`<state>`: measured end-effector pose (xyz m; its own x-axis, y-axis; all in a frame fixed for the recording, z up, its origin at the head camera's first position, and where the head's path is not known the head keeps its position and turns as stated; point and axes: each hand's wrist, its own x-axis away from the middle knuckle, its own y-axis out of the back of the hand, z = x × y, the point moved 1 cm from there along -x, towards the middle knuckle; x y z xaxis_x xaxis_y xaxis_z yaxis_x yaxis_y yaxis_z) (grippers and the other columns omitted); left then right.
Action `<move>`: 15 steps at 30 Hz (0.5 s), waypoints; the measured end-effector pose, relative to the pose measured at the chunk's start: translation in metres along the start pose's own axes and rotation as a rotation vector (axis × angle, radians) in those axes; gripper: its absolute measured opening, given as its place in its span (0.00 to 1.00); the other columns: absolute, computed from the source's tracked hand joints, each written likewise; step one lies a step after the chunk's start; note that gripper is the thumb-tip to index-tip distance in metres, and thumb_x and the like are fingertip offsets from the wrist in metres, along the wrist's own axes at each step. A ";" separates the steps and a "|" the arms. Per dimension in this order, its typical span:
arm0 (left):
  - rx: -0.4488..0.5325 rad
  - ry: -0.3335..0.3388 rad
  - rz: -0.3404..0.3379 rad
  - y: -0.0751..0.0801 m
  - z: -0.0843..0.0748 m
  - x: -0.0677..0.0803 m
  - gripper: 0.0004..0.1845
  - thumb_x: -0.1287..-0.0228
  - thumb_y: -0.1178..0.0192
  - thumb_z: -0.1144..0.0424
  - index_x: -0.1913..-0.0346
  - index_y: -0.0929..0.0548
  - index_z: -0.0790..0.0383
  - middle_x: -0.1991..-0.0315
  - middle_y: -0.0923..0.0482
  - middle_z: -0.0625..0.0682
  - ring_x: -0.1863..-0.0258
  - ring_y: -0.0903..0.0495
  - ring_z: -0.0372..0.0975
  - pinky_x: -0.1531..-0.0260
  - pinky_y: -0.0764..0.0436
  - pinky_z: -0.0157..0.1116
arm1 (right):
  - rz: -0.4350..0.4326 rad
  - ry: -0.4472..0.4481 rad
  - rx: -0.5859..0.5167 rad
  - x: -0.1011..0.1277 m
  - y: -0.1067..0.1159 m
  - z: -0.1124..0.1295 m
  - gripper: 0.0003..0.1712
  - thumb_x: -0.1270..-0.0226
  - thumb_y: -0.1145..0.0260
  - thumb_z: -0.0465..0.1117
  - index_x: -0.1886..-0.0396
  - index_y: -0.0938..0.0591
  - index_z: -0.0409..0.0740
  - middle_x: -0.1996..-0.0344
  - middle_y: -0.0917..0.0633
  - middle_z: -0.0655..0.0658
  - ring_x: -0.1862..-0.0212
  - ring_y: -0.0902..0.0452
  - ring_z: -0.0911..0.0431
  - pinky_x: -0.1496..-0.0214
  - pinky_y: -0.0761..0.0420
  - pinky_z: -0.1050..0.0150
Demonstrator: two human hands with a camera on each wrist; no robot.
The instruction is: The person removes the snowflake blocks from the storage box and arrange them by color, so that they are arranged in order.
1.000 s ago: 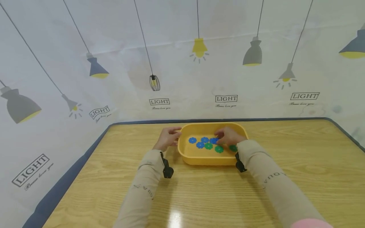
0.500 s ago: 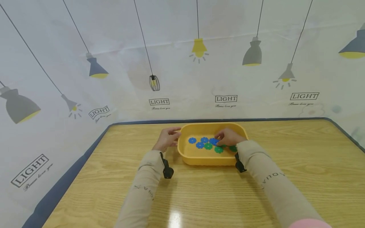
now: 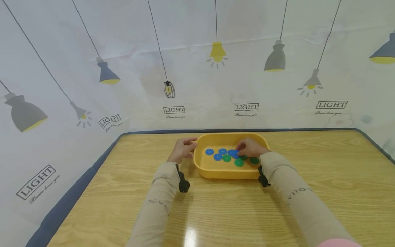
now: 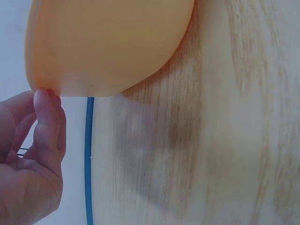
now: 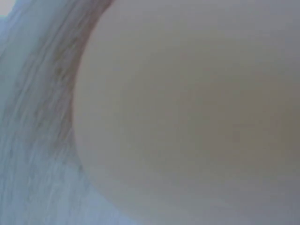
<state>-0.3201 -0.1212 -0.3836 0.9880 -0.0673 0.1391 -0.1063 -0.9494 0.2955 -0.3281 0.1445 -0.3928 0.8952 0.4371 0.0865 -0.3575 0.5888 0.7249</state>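
A yellow plastic tub (image 3: 228,174) stands toward the back of the wooden table. On its floor lie several flat, notched plastic snowflake discs, among them a blue disc (image 3: 209,151) at the left and a green disc (image 3: 239,162) nearer the front. My left hand (image 3: 182,150) is at the tub's left end, its fingertips touching the outer wall just by the rim; the left wrist view shows this hand (image 4: 40,140) close up. Reaching inside, my right hand (image 3: 250,148) pinches a blue snowflake disc (image 3: 237,155) beside other blue ones. The right wrist view has only blurred tub wall (image 5: 187,117).
Bare wooden table (image 3: 216,212) surrounds the tub, with a dark blue border (image 3: 148,131) along its back edge. Behind rises a pale wall covering (image 3: 197,75) printed with lamps. Black wrist cameras sit on both cuffs, the right one (image 3: 264,178) close to the tub.
My right fingers have shifted slightly among the blue discs, and a second blue disc shows beside them. My left hand keeps its place at the tub's end. The head view has swung slightly.
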 end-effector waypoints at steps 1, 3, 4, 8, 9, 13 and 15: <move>-0.001 0.001 -0.002 0.000 0.000 0.000 0.18 0.39 0.45 0.67 0.45 0.26 0.61 0.58 0.24 0.60 0.68 0.21 0.43 0.78 0.21 0.31 | 0.007 -0.012 -0.018 0.001 0.001 0.001 0.10 0.44 0.40 0.29 0.63 0.24 0.26 0.67 0.22 0.38 0.66 0.27 0.52 0.66 0.24 0.63; -0.002 -0.002 -0.005 0.000 -0.001 0.000 0.18 0.39 0.46 0.67 0.45 0.26 0.61 0.58 0.24 0.61 0.67 0.21 0.44 0.78 0.21 0.31 | 0.019 -0.026 -0.038 0.003 0.003 0.003 0.11 0.43 0.41 0.30 0.62 0.24 0.26 0.67 0.22 0.38 0.67 0.27 0.52 0.68 0.24 0.64; -0.003 -0.002 -0.007 -0.001 -0.001 0.000 0.18 0.39 0.46 0.67 0.45 0.25 0.61 0.58 0.24 0.61 0.66 0.21 0.45 0.77 0.21 0.31 | 0.027 -0.036 -0.046 0.004 0.004 0.003 0.11 0.43 0.41 0.30 0.61 0.25 0.26 0.67 0.22 0.38 0.67 0.26 0.52 0.69 0.23 0.64; -0.006 -0.011 -0.013 -0.002 -0.001 0.000 0.18 0.39 0.45 0.67 0.46 0.25 0.62 0.59 0.24 0.60 0.64 0.21 0.48 0.78 0.22 0.31 | 0.043 -0.059 -0.052 0.007 0.008 0.007 0.12 0.41 0.42 0.31 0.59 0.24 0.27 0.68 0.22 0.40 0.69 0.26 0.54 0.68 0.23 0.64; -0.006 -0.012 -0.015 -0.002 -0.001 0.000 0.18 0.39 0.45 0.67 0.46 0.25 0.62 0.59 0.24 0.60 0.63 0.21 0.48 0.78 0.22 0.31 | 0.046 -0.063 -0.055 0.008 0.009 0.007 0.12 0.41 0.42 0.31 0.59 0.24 0.28 0.68 0.22 0.41 0.69 0.26 0.54 0.68 0.22 0.64; -0.005 -0.014 -0.018 -0.002 -0.001 0.000 0.17 0.40 0.45 0.68 0.46 0.25 0.62 0.59 0.24 0.61 0.63 0.22 0.50 0.79 0.22 0.30 | 0.042 -0.020 -0.061 0.015 0.011 0.012 0.13 0.42 0.40 0.33 0.59 0.23 0.30 0.69 0.22 0.43 0.69 0.27 0.56 0.65 0.23 0.62; -0.003 -0.014 -0.016 -0.002 0.000 0.000 0.18 0.40 0.45 0.68 0.46 0.25 0.62 0.58 0.24 0.61 0.62 0.22 0.51 0.80 0.22 0.30 | 0.035 0.029 -0.061 0.020 0.011 0.014 0.13 0.43 0.39 0.33 0.59 0.22 0.30 0.69 0.21 0.43 0.67 0.28 0.55 0.63 0.23 0.62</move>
<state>-0.3202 -0.1192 -0.3842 0.9911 -0.0559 0.1212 -0.0903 -0.9496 0.3003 -0.3108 0.1499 -0.3733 0.8744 0.4767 0.0905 -0.4043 0.6128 0.6790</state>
